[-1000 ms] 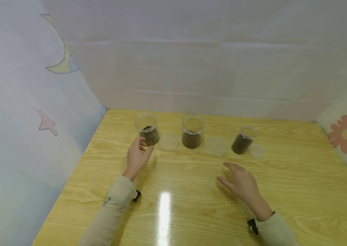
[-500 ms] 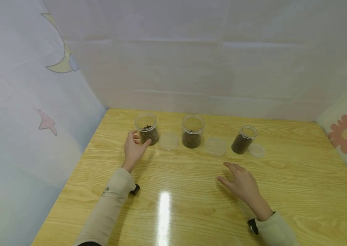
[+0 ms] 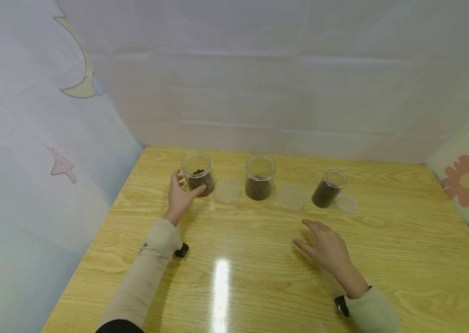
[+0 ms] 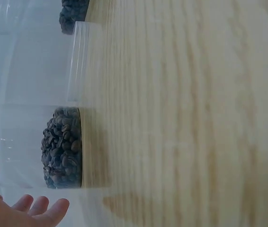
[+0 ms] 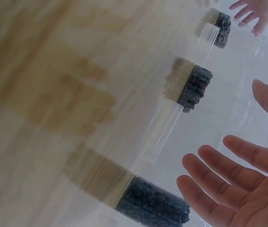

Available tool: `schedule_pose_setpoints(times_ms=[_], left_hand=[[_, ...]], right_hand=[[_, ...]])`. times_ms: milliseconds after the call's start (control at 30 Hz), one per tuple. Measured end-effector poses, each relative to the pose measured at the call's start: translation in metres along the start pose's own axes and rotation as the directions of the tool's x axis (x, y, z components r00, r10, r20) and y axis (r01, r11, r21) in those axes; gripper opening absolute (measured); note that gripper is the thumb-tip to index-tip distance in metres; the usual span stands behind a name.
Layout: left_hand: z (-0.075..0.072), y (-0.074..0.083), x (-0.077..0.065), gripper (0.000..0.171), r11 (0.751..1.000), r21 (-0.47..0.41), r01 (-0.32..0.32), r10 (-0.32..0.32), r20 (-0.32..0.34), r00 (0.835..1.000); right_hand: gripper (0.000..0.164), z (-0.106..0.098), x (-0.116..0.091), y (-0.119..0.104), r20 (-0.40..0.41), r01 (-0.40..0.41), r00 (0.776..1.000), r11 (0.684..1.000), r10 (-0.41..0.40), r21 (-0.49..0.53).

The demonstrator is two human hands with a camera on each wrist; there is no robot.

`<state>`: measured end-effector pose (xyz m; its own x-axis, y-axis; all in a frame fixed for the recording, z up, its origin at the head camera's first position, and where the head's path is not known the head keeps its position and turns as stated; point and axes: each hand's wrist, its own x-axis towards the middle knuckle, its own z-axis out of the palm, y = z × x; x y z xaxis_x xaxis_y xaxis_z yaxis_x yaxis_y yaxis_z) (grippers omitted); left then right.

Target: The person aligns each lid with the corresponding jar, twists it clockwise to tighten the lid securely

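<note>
A clear open-topped jar (image 3: pixel 202 183) of coffee beans (image 4: pixel 63 149) stands upright at the table's far left. My left hand (image 3: pixel 179 198) spreads around it, fingers on its left side and thumb across its front. In the left wrist view, a gap shows between the fingers (image 4: pixel 49 213) and the jar wall; whether the thumb touches is unclear. My right hand (image 3: pixel 326 247) hovers with relaxed, parted fingers (image 5: pixel 226 175), holding nothing, nearest a slim jar (image 3: pixel 325 194) of dark beans. Another wide jar (image 3: pixel 259 187), partly filled with beans, stands in the middle.
Clear round lids lie right of each jar: a left lid (image 3: pixel 228 191), a middle lid (image 3: pixel 290 198) and a small lid (image 3: pixel 345 204). The yellow wooden table (image 3: pixel 267 277) meets a pale wall sheet (image 3: pixel 276 106) behind the jars.
My left hand has moved forward and slightly left, from in front of the left jar to around it, its thumb now before the glass. The right hand has stayed still.
</note>
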<state>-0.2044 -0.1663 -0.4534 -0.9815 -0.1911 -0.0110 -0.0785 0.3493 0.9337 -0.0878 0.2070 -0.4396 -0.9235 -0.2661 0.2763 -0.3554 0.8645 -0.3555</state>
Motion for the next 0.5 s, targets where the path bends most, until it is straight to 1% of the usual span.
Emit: schedule_pose_setpoints(times_ms=[233, 500], left_hand=[[0.003, -0.004, 0.009, 0.109, 0.997, -0.055, -0.045, 0.046, 0.021, 0.999], [0.009, -0.009, 0.021, 0.11, 0.991, -0.09, -0.103, 0.105, 0.024, 0.994]], right_hand=[[0.056, -0.001, 0.0, -0.001, 0.01, -0.013, 1.0, 1.0, 0.013, -0.002], [0.056, 0.001, 0.0, 0.0, 0.002, -0.005, 1.0, 1.0, 0.004, 0.013]])
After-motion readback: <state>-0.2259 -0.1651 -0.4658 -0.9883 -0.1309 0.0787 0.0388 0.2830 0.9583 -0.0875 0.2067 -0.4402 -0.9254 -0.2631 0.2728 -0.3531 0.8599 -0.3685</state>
